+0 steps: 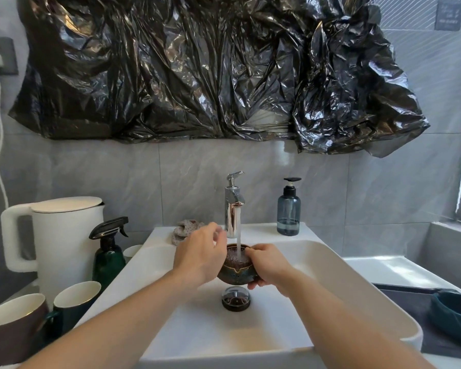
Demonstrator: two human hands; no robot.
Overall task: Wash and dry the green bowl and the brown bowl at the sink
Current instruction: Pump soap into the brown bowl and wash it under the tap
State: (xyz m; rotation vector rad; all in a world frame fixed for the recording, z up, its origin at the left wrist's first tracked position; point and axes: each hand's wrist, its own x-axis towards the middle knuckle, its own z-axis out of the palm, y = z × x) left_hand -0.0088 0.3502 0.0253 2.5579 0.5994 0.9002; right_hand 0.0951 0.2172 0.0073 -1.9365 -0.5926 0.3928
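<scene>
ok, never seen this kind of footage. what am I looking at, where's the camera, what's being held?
There is no robot here: these are a person's two bare hands, filmed by one wide-angle camera worn on the head, looking forward and down.

The right hand grips a small brown bowl over the white sink, and water runs into it from the tap. The left hand is at the bowl's other side, fingers loosely curled above the rim; whether it grips the bowl I cannot tell.

Around the sink: a white kettle, a dark spray bottle and mugs on the left, a blue soap dispenser behind, a green bowl on a dark mat at the right. Black plastic sheeting covers the wall above.
</scene>
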